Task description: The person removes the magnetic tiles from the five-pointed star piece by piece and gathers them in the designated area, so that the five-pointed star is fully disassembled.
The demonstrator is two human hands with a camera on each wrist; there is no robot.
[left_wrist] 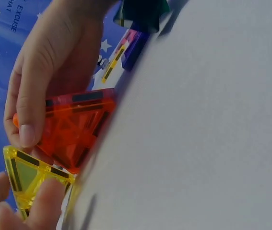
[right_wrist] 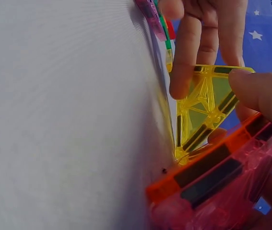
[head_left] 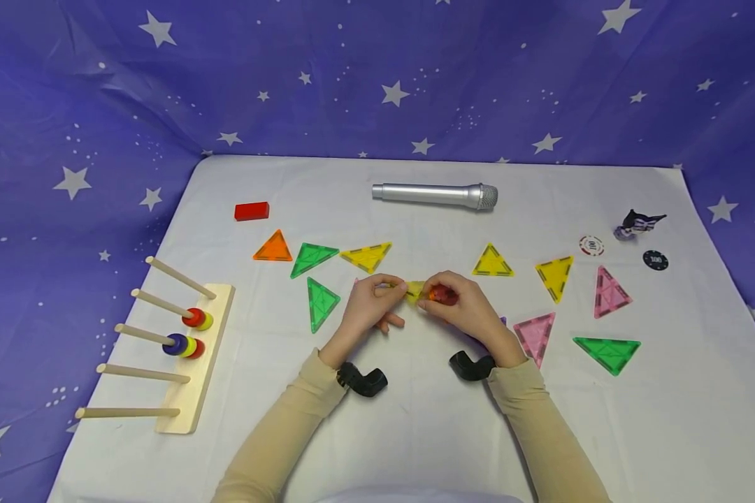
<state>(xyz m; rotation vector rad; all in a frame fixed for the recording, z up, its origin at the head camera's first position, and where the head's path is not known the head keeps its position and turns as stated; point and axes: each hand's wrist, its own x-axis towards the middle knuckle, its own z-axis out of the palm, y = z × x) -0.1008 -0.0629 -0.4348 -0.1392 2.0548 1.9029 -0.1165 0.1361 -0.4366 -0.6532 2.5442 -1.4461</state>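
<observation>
Over the middle of the table my left hand (head_left: 370,302) pinches a yellow triangular magnetic tile (head_left: 413,292) between thumb and fingers. Facing it, my right hand (head_left: 468,307) holds an orange triangular tile (left_wrist: 71,129) laid against a pink one (right_wrist: 222,206). The right thumb (right_wrist: 258,93) also touches the yellow tile's edge in the right wrist view. Whether the yellow piece is one tile or two joined, I cannot tell. Yellow (head_left: 366,257) and green (head_left: 323,304) tiles lie left of the hands. A purple tile is mostly hidden beneath the right wrist.
A wooden peg stand (head_left: 217,349) with coloured rings is at the left. Farther back lie a red block (head_left: 252,211) and a silver microphone (head_left: 428,195). Pink (head_left: 535,337), yellow (head_left: 555,276) and green (head_left: 609,353) tiles, two chips (head_left: 656,260) and a small dark figure (head_left: 637,225) lie right.
</observation>
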